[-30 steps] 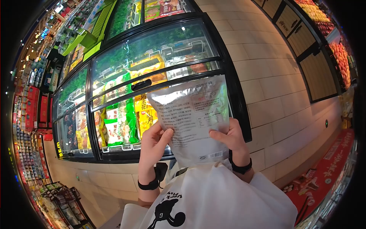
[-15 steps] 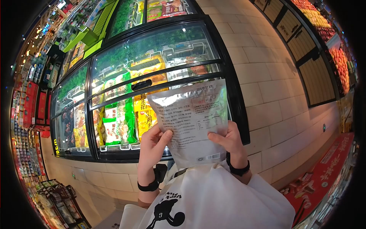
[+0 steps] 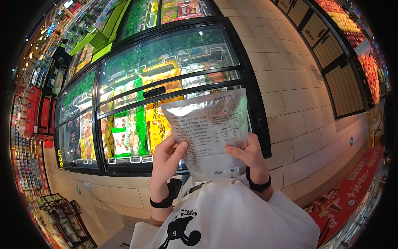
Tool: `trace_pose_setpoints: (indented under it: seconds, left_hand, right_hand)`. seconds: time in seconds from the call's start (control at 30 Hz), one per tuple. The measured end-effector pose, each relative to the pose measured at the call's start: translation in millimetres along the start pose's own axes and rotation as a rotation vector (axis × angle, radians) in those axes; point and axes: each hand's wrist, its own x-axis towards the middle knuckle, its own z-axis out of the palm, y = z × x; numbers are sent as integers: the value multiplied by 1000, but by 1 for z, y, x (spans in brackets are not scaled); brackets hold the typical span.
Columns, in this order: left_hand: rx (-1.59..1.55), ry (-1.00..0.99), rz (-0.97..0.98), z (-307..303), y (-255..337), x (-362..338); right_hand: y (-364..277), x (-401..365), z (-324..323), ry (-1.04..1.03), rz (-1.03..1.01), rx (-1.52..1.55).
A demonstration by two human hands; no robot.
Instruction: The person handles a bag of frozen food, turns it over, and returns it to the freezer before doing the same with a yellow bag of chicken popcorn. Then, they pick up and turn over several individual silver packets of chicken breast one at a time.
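Observation:
A silver food bag (image 3: 207, 137), printed with small dark text, a table and a barcode, is held up before my chest. My left hand (image 3: 168, 155) grips its left edge, thumb on the printed side and fingers behind. On the opposite edge my right hand (image 3: 246, 153) pinches it the same way. The fingers behind the bag are mostly hidden. Past the bag is a glass-topped freezer (image 3: 166, 50), its lids shut, with yellow bags (image 3: 156, 124) and green-and-white bags (image 3: 126, 139) of food inside.
Tiled floor (image 3: 286, 91) runs along the freezer's right side. A fruit display (image 3: 367, 70) stands at the far right, with a red printed panel (image 3: 352, 186) below it. Stocked shelves (image 3: 29, 145) line the left, and a small rack (image 3: 68, 220) stands at the lower left.
The bag's top edge has tipped slightly and its glare has shifted, making the print easier to see. Both hands keep the same hold, and the view has moved very little.

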Motion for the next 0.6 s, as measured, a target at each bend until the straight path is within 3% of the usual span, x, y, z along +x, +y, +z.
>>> trace_pose_setpoints:
  seconds: [0.1, 0.3, 0.6]
  left_hand:
    - [-29, 32, -9, 3, 2, -1]
    - [28, 22, -42, 1, 7, -3]
    - [118, 44, 9, -2, 7, -4]
  right_hand:
    - [1, 0, 3, 53, -23, 31]
    - [-5, 2, 1, 113, 187, 7]
    - [-1, 6, 4, 123, 155, 6]
